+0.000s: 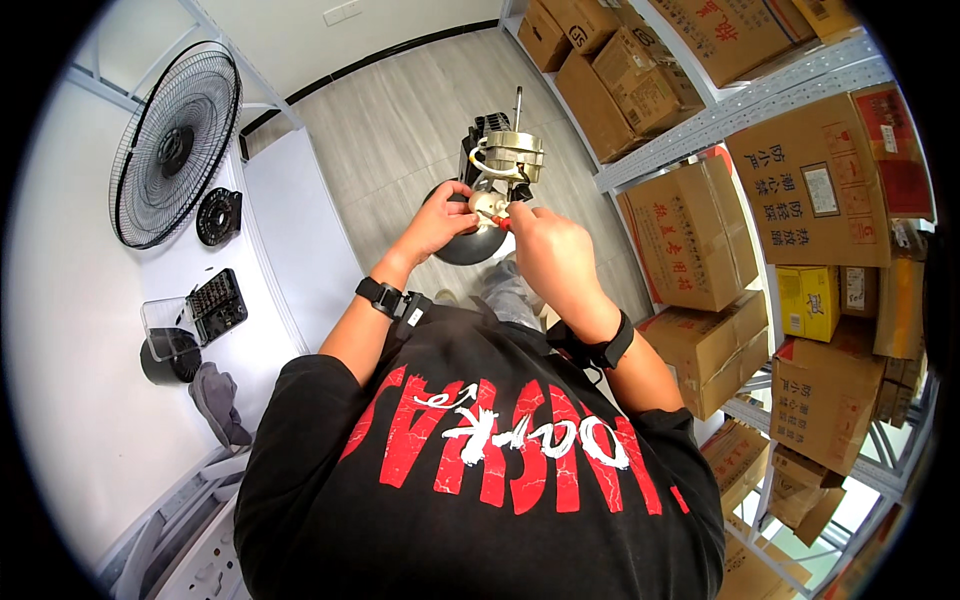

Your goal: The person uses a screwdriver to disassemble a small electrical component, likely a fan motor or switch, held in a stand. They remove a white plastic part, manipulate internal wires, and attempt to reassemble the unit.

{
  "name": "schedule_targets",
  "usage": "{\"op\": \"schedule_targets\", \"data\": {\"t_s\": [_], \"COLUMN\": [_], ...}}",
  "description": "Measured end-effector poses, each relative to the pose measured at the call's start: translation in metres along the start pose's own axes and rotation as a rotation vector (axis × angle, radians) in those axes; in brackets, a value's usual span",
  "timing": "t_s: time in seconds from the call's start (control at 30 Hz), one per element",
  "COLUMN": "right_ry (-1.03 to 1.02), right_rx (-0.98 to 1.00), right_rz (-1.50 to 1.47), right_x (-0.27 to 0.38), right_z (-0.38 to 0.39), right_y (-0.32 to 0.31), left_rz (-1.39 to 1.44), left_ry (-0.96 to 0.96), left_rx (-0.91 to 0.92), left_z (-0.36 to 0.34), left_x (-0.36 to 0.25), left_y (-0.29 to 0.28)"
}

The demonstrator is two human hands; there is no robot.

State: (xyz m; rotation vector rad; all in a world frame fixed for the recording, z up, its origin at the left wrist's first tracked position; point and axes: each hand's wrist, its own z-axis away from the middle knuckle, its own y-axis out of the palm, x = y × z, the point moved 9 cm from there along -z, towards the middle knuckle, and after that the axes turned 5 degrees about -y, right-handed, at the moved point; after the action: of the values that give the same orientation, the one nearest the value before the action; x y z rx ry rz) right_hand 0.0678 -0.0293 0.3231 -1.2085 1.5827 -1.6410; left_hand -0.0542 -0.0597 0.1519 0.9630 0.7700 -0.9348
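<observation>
In front of me stands an electric fan's bare motor [515, 157], a metal body with a thin shaft pointing up and away. White wires loop along its left side. At its near end sits a cream-coloured gear housing [487, 207]. The thumb and fingers of my left hand [447, 222] pinch this housing from the left. My right hand [552, 248] is closed at the housing's right side, with a small red piece [502, 223] showing by its fingertips; the rest of what it grips is hidden. Below lies a dark round base [470, 246], partly covered by my hands.
On the white table [300, 200] at left are a black wire fan guard [150, 190], a round black slotted cover [218, 217], an open bit case [217, 306], a dark cup-shaped part [165, 368] and a grey cloth [219, 402]. Shelves with cardboard boxes [690, 230] line the right.
</observation>
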Motion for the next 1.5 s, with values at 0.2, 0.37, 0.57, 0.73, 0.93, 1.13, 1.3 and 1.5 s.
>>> {"op": "schedule_targets", "data": {"t_s": [0.2, 0.37, 0.57, 0.73, 0.93, 1.13, 1.3, 1.5], "right_ry": [-0.053, 0.002, 0.016, -0.08, 0.013, -0.007, 0.021, -0.031], "right_rx": [-0.107, -0.008, -0.115, -0.129, -0.112, -0.113, -0.119, -0.126], "right_rz": [-0.097, -0.048, -0.112, -0.055, -0.081, -0.079, -0.155, -0.085], "right_x": [0.009, 0.001, 0.0, 0.004, -0.001, -0.004, -0.001, -0.003], "right_z": [0.001, 0.002, 0.004, 0.004, 0.005, 0.006, 0.004, 0.006], "right_y": [-0.01, 0.0, -0.001, -0.005, -0.002, -0.001, -0.005, -0.001], "left_rz": [-0.021, -0.032, -0.023, -0.012, 0.045, 0.017, 0.019, -0.005], "left_ry": [-0.041, -0.071, -0.086, -0.086, -0.059, -0.057, -0.059, -0.055], "left_rx": [-0.002, -0.002, -0.007, -0.026, -0.029, -0.023, -0.034, -0.008], "left_z": [-0.001, -0.001, 0.001, 0.002, 0.001, 0.002, 0.003, 0.002], "left_x": [-0.001, -0.002, -0.003, -0.002, -0.002, -0.002, -0.003, -0.001], "left_y": [-0.003, -0.003, -0.002, -0.004, -0.002, -0.004, -0.004, -0.005]}}
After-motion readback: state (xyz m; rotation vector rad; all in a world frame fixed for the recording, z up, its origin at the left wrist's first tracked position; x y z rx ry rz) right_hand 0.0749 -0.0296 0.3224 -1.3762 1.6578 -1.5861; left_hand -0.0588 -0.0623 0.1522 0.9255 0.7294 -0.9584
